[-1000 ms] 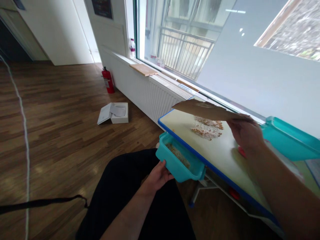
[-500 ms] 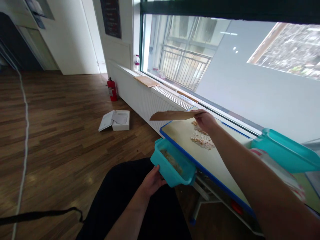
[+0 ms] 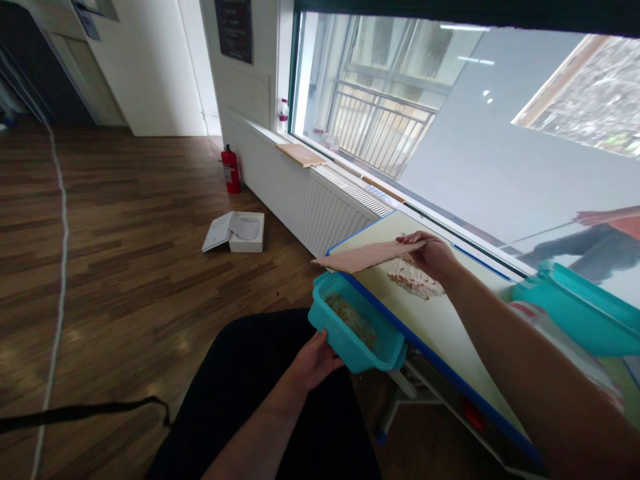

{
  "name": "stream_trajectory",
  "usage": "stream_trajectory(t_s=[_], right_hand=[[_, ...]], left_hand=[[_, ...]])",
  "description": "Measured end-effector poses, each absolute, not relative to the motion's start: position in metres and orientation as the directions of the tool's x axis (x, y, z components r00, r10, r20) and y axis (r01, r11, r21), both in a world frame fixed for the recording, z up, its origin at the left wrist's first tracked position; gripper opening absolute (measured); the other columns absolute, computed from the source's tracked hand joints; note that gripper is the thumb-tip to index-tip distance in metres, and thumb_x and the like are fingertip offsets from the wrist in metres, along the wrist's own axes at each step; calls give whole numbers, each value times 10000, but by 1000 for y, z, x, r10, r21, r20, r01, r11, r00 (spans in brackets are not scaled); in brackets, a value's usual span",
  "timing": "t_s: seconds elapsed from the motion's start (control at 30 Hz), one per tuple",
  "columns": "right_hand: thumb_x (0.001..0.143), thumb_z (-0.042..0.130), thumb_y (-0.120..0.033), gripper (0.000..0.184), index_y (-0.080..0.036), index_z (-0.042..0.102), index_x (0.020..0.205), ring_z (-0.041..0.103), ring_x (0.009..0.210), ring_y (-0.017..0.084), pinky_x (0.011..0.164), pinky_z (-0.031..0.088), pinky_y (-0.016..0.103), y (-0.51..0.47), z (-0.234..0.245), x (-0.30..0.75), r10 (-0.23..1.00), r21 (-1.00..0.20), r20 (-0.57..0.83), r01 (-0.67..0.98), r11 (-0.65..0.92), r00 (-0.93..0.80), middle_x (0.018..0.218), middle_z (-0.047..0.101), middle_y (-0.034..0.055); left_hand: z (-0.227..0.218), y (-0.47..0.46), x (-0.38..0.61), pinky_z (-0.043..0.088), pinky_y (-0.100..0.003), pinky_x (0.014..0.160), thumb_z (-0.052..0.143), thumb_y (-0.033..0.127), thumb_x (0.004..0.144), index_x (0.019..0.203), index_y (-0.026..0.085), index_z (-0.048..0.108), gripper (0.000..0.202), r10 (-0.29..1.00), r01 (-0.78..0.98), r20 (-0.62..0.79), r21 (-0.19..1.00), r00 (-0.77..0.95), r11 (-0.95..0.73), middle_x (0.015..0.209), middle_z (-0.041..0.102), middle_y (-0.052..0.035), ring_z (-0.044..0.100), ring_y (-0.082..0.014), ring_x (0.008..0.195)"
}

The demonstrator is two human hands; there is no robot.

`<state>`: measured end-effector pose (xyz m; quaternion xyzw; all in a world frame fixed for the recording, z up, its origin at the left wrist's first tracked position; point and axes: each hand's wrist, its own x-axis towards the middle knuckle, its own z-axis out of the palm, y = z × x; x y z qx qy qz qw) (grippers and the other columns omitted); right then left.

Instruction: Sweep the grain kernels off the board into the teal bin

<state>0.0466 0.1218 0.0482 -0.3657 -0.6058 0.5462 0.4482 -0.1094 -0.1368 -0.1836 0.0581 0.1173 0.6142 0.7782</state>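
Observation:
My left hand (image 3: 316, 362) grips the near side of a turquoise plastic bin (image 3: 345, 337) against the table's edge, above my lap. Loose grainy material (image 3: 351, 319) covers part of the bin's floor. In my right hand (image 3: 429, 252) is a flat piece of cardboard (image 3: 367, 257), held by one end over the table, its far end reaching above the bin's rim. Beneath and beside that hand, a pile of pale and brown crumbly bits (image 3: 416, 279) lies on the cream tabletop with a blue edge (image 3: 465, 340).
A second turquoise bin (image 3: 580, 307) and a red-and-white cloth or bag (image 3: 555, 340) are at the table's right. A radiator (image 3: 330, 207) runs under the window. On the wooden floor stand a fire extinguisher (image 3: 231, 171) and an open white box (image 3: 247, 233); a pale cable (image 3: 61, 267) crosses at left.
The cardboard has tilted, showing its broad face, and come down nearer the bin. My left hand still holds the bin. The view has shifted slightly, and a person's reflection appears in the window.

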Motion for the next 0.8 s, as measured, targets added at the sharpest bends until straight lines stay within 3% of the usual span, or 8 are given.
stream_trajectory(t_s=[0.3, 0.63, 0.8], right_hand=[[514, 585, -133, 94, -226, 590, 529, 681, 792, 204, 819, 552, 387, 128, 57, 69, 884, -983, 140, 44, 178, -445, 655, 651, 34], [573, 624, -197, 77, -233, 623, 505, 649, 724, 192, 777, 536, 378, 126, 53, 88, 838, -968, 239, -54, 244, -490, 612, 611, 22], [578, 587, -170, 90, -217, 607, 504, 646, 722, 185, 809, 527, 385, 127, 51, 86, 847, -975, 220, -74, 211, -484, 622, 621, 42]], left_hand=[[-186, -141, -94, 390, -500, 1103, 587, 450, 927, 1236, 184, 639, 411, 966, -950, -146, 201, 213, 240, 1286, 673, -135, 615, -286, 1209], [-177, -145, -82, 388, -482, 1099, 608, 438, 916, 1211, 201, 655, 382, 970, -938, -125, 256, 207, 233, 1258, 692, -117, 603, -281, 1218], [-178, -144, -75, 380, -462, 1115, 590, 454, 926, 1187, 185, 663, 382, 964, -931, -138, 261, 226, 255, 1245, 702, -110, 613, -263, 1203]])
